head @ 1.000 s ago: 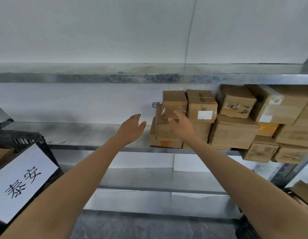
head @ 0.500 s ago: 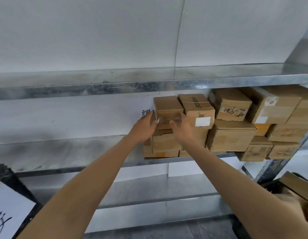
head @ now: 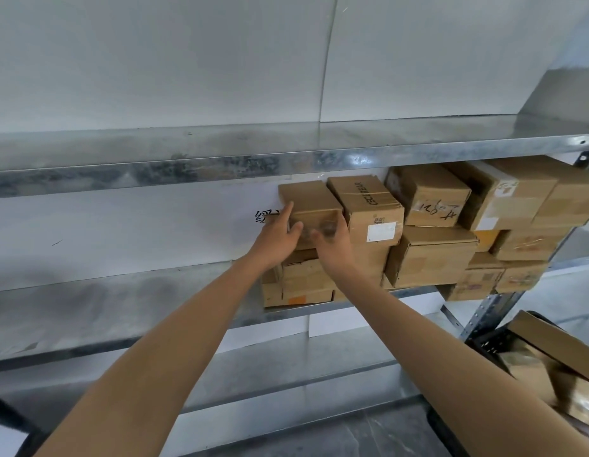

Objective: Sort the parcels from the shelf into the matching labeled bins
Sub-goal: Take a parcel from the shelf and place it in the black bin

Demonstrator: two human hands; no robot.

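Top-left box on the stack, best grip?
Take the top-left box by its two short side faces, coming from the front. It sits topmost with its left side free; the neighbouring box crowds its right, so slide it forward first. Left hand and right hand are already there.

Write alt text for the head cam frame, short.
Both bare hands, left hand and right hand, close on the top-left cardboard parcel of a stack on a metal shelf. More taped parcels fill the shelf to the right, next to one printed CECTGEAR; a black bin with boxes sits lower right.
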